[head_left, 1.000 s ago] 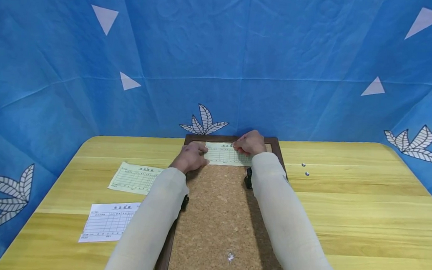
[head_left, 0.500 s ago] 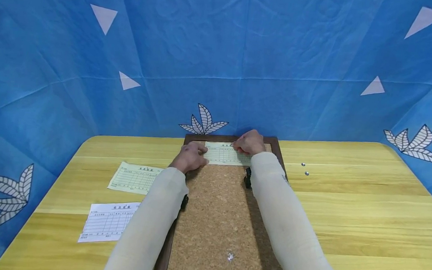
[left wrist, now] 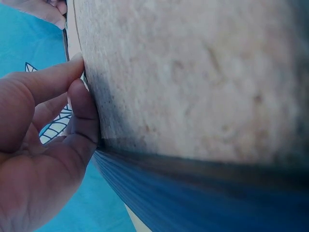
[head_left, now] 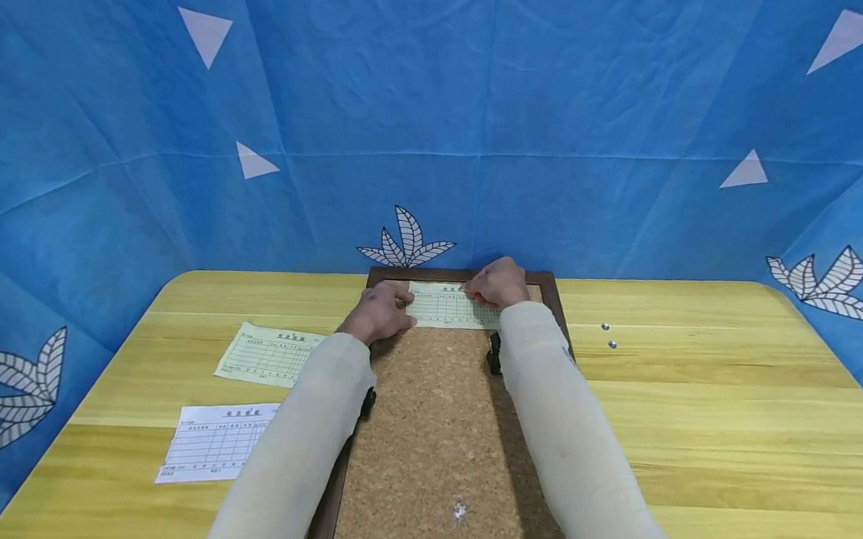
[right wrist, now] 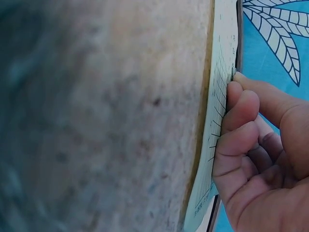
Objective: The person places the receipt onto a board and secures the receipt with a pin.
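Observation:
A pale green receipt slip (head_left: 440,308) lies across the top of a framed cork board (head_left: 450,438). My left hand (head_left: 379,312) rests at the slip's left edge, thumb and forefinger tips pressing there a little apart. At the slip's top edge, right of its middle, my right hand (head_left: 501,283) pinches a small thumbtack, mostly hidden by the fingers. The right wrist view shows the bent fingers of the right hand (right wrist: 263,140) against the slip (right wrist: 219,96). In the left wrist view, the left hand (left wrist: 48,130) touches the board's surface (left wrist: 193,82) at its far end.
Left of the board lie another green slip (head_left: 268,354) and a white slip (head_left: 216,442). Two silver thumbtacks (head_left: 612,345) sit on the wooden table (head_left: 730,407) to the right. A small whitish patch (head_left: 460,511) marks the lower cork. A blue cloth (head_left: 442,120) hangs behind.
Both hands stay in place on the slip. The view shifts very slightly; nothing else visibly moves.

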Action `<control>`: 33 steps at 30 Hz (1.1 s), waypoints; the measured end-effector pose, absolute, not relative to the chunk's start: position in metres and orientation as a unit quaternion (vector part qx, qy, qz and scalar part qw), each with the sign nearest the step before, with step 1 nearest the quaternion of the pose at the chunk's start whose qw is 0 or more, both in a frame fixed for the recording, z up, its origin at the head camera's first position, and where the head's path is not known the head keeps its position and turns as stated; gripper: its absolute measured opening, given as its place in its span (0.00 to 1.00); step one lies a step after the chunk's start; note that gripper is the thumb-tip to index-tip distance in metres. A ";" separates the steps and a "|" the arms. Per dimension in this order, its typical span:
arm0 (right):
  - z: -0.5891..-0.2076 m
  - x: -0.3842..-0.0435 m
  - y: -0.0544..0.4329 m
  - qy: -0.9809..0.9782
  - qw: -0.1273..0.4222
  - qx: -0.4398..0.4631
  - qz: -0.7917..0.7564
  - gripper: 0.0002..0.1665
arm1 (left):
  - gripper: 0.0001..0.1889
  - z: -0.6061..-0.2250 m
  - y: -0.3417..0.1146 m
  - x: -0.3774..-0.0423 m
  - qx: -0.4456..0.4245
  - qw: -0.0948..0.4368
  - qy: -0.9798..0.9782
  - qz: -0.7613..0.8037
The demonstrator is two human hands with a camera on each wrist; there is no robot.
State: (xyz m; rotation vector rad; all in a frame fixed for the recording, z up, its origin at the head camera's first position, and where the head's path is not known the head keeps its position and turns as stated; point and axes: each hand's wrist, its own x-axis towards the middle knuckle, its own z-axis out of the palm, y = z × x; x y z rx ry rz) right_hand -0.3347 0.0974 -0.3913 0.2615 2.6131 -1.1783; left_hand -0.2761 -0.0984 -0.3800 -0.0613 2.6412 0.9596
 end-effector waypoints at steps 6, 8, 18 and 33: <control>-0.392 -0.337 0.097 0.900 0.131 0.095 -0.404 0.15 | 0.24 -0.380 -0.099 -0.276 -0.020 0.164 0.928 0.334; -0.393 -0.337 0.097 0.900 0.131 0.097 -0.405 0.15 | 0.24 -0.380 -0.099 -0.276 -0.019 0.163 0.928 0.334; -0.394 -0.337 0.096 0.901 0.132 0.097 -0.401 0.17 | 0.24 -0.381 -0.098 -0.277 -0.022 0.166 0.928 0.333; -0.392 -0.337 0.095 0.898 0.139 0.100 -0.405 0.14 | 0.24 -0.377 -0.097 -0.275 -0.033 0.167 0.926 0.338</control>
